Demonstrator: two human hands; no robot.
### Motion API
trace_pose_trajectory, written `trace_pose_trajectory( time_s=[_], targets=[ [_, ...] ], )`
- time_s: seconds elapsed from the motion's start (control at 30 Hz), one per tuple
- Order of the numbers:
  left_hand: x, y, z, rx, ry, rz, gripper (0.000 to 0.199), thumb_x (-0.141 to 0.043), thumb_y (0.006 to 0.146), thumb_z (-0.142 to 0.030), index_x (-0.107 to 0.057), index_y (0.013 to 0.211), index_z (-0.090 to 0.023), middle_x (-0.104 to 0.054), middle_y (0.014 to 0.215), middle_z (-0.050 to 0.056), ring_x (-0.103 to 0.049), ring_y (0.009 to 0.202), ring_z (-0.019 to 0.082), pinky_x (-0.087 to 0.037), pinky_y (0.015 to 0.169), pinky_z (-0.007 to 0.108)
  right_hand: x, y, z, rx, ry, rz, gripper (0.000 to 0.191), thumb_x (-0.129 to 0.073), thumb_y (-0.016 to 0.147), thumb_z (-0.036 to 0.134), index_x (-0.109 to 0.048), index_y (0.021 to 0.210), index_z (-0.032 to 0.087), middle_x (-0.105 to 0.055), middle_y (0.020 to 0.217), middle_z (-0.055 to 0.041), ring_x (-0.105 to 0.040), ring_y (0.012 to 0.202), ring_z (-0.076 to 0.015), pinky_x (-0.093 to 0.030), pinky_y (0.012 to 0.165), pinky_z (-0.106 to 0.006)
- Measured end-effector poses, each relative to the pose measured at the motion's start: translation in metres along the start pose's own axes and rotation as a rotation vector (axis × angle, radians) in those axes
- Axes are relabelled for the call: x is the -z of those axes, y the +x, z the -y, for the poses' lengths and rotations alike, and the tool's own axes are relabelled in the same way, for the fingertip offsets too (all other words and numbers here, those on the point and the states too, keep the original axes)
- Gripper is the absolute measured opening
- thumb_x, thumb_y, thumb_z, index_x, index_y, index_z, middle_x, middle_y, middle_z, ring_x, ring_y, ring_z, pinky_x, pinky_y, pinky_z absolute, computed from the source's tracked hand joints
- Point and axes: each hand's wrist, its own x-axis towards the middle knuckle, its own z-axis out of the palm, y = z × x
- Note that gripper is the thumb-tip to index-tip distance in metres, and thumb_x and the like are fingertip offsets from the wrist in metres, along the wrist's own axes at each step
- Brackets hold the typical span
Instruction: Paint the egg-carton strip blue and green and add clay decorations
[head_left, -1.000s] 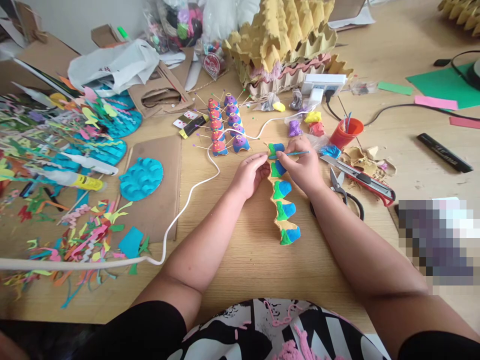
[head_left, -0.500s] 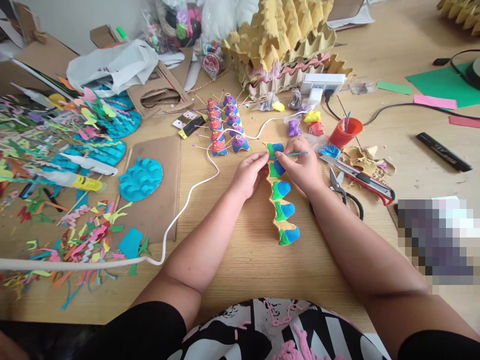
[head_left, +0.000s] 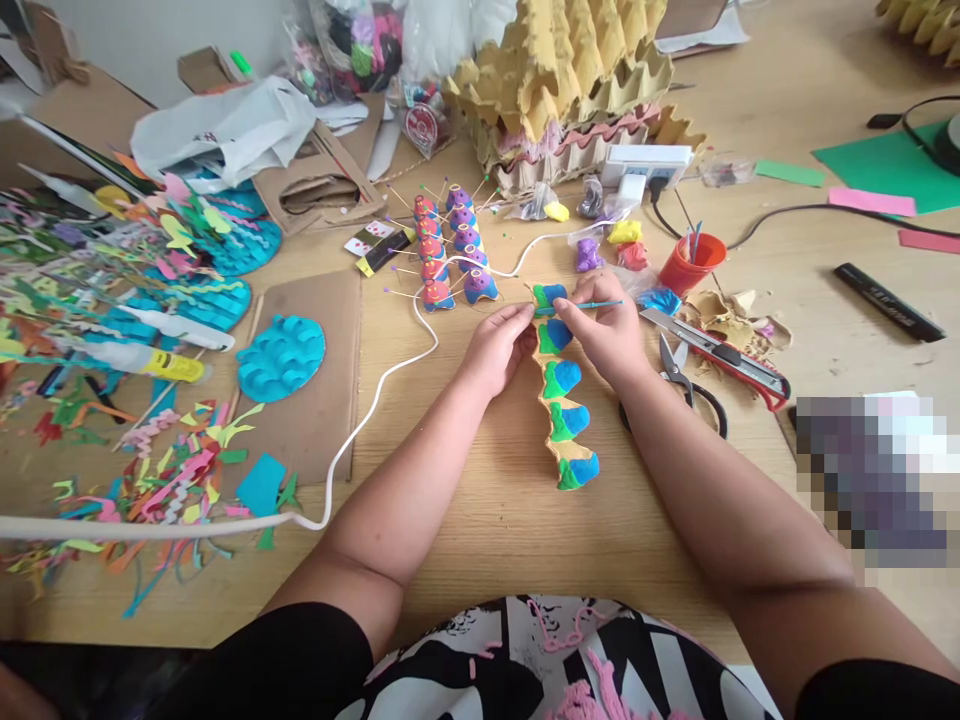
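Observation:
A strip of egg-carton cups (head_left: pixel 568 420), covered in green and blue clay, lies lengthwise in front of me. My left hand (head_left: pixel 499 345) grips its far left edge, thumb near the top cups. In my right hand (head_left: pixel 604 325) is a thin blue clay tool (head_left: pixel 600 304), pinched between thumb and fingers and lying across the far end of the strip. Its tip meets the green clay near my left thumb. Beyond my hands stand two finished-looking strips, one red and blue (head_left: pixel 431 255) with pins sticking out, the other purple (head_left: pixel 469 245).
Scissors (head_left: pixel 679 375) and a utility knife (head_left: pixel 724 355) lie right of my right hand, near an orange cup (head_left: pixel 694 263). A white cable (head_left: pixel 382 385) snakes across the left side. Paper scraps (head_left: pixel 180 465) and cardboard (head_left: pixel 319 440) lie left; egg trays (head_left: pixel 570 75) are stacked behind.
My right hand and the blue clay tool have shifted very slightly at the far end of the strip. My left hand keeps its hold, and the strip stays in place.

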Motion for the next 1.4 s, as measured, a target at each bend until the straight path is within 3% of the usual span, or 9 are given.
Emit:
trace_pose_trajectory(
  time_s=[0.27,0.43,0.8,1.13,1.4],
  targets=[
    [0.0022,0.0001,0.002,-0.002,0.035,0.011,0.013,-0.081,0.098,-0.024,-0.078,0.088,-0.017,-0.072,0.075,-0.001,-0.067,0.065,0.012,-0.056,0.08,0.028,0.0004,0.0004,0.0047,0.014,-0.106,-0.019,0.041,-0.08,0.093,0.055,-0.058,0.076,0.025,-0.062,0.089,-0.0028,-0.062,0.092,-0.0225,-0.053,0.091,-0.043],
    [0.0022,-0.0002,0.0022,-0.014,0.031,0.018,0.013,-0.085,0.094,-0.026,-0.078,0.087,-0.018,-0.072,0.073,-0.002,-0.066,0.064,0.011,-0.057,0.074,0.026,0.0,0.0003,0.0065,0.008,-0.115,-0.025,0.036,-0.081,0.092,0.047,-0.057,0.075,0.026,-0.061,0.089,-0.004,-0.062,0.092,-0.0243,-0.056,0.094,-0.047],
    [-0.0007,-0.0028,0.0008,-0.004,0.08,-0.002,0.013,-0.086,0.092,-0.028,-0.078,0.086,-0.019,-0.072,0.072,-0.001,-0.073,0.075,0.015,-0.059,0.081,0.029,0.0003,0.0006,0.0064,-0.026,-0.118,-0.027,0.042,-0.082,0.09,0.057,-0.056,0.075,0.027,-0.062,0.089,-0.0053,-0.06,0.094,-0.0263,-0.058,0.102,-0.053],
    [-0.0007,-0.0029,0.0013,-0.018,0.048,-0.017,0.012,-0.087,0.092,-0.025,-0.078,0.085,-0.018,-0.07,0.069,-0.002,-0.065,0.062,0.01,-0.055,0.071,0.024,-0.0002,0.0008,0.0039,-0.033,-0.107,-0.031,0.04,-0.083,0.09,0.052,-0.056,0.074,0.027,-0.062,0.089,-0.005,-0.061,0.093,-0.0261,-0.059,0.102,-0.053],
    [-0.0042,-0.0034,-0.0008,0.01,0.029,-0.023,0.012,-0.087,0.092,-0.024,-0.079,0.084,-0.017,-0.071,0.071,-0.001,-0.067,0.064,0.011,-0.057,0.075,0.026,-0.0001,0.0006,0.0073,-0.04,-0.037,-0.027,0.052,-0.081,0.088,0.069,-0.055,0.073,0.027,-0.062,0.086,-0.0036,-0.062,0.091,-0.0248,-0.059,0.099,-0.052]
  ],
)
